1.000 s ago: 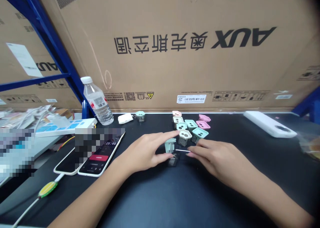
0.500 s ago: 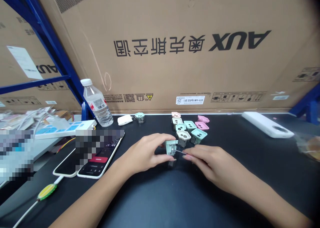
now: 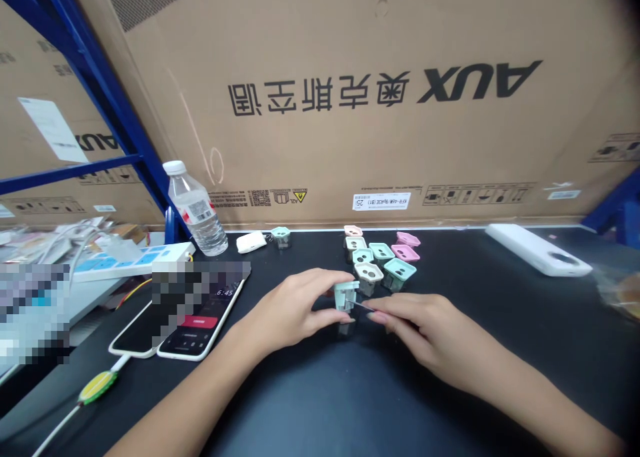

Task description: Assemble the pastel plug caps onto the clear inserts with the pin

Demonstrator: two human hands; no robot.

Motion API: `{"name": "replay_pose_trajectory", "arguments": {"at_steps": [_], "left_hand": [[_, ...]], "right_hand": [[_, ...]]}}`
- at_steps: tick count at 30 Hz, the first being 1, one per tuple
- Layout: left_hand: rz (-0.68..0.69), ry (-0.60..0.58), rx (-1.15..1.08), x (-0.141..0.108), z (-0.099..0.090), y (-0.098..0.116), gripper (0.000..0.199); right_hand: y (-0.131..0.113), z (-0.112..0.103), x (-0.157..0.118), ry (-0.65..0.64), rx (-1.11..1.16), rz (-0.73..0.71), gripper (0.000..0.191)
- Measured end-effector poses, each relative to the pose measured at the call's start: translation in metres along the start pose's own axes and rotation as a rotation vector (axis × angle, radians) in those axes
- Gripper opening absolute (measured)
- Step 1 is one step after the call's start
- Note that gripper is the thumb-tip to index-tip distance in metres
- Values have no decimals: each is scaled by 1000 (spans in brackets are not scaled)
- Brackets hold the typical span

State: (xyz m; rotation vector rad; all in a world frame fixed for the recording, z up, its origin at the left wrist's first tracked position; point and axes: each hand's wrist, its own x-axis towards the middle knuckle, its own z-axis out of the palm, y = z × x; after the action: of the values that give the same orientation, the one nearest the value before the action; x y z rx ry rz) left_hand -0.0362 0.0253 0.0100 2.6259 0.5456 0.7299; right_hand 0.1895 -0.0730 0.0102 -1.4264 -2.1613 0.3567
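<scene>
My left hand (image 3: 305,303) pinches a mint-green pencil sharpener (image 3: 345,298) between thumb and fingers, its lid side up, just above the dark table. My right hand (image 3: 417,320) is closed on a thin screwdriver (image 3: 361,305) with a metal shaft. The shaft points left and its tip meets the near side of the sharpener's body; the handle is hidden in my fingers. Just behind my hands stands a cluster of two-hole sharpeners, among them a cream sharpener (image 3: 369,273), a green sharpener (image 3: 399,270) and a pink sharpener (image 3: 405,253).
Another green sharpener (image 3: 281,235) stands apart beside a small white case (image 3: 251,242). A water bottle (image 3: 197,210), two phones (image 3: 200,323) and a power strip (image 3: 133,262) are at left. A white device (image 3: 537,249) lies at right. A large carton (image 3: 320,150) walls off the back.
The held sharpener has turned slightly in my left hand, and the screwdriver tip still touches it. The whole view has shifted a little.
</scene>
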Motion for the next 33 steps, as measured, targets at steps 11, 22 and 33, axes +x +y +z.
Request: {"name": "replay_pose_trajectory", "arguments": {"at_steps": [11, 22, 33], "left_hand": [[15, 9, -4, -1, 1, 0, 46], [123, -54, 125, 1, 0, 6, 50], [-159, 34, -422, 4, 1, 15, 35]], "right_hand": [[0, 0, 0, -3, 12, 3, 25], [-12, -7, -1, -69, 62, 61, 30], [-14, -13, 4, -178, 332, 210, 48]]}}
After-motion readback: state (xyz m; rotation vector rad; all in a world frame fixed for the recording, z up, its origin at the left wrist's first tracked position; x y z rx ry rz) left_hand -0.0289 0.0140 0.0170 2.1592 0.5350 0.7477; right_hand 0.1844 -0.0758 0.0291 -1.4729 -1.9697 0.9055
